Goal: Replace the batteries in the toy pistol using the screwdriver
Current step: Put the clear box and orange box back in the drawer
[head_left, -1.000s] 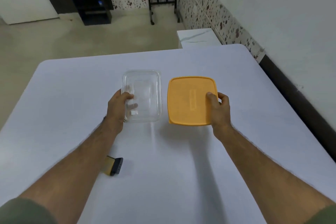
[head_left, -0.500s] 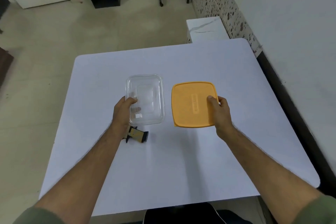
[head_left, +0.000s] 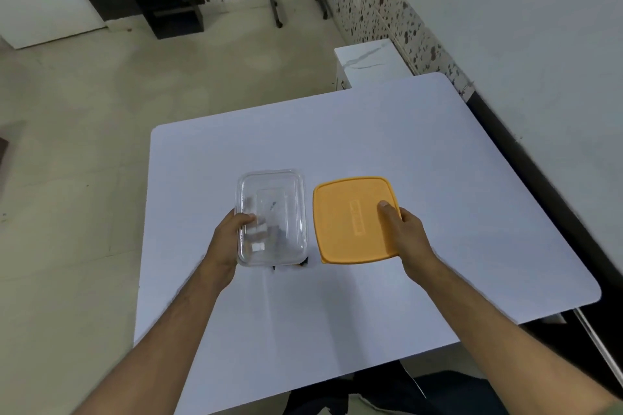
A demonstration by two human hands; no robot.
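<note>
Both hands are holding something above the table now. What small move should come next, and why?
Probably set the orange lid down on the table. The right hand grips it and the left hand grips the clear container, so neither is free.

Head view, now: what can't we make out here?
- Dark object: mostly hidden under the clear container; identity unreadable.
- Container contents: blurred, only pale and dark smudges.
- Embossing on the orange lid: too small.
- Right hand fingers: behind the lid.
- Left hand fingers: under the container.
- Screwdriver, batteries: not identifiable.
</note>
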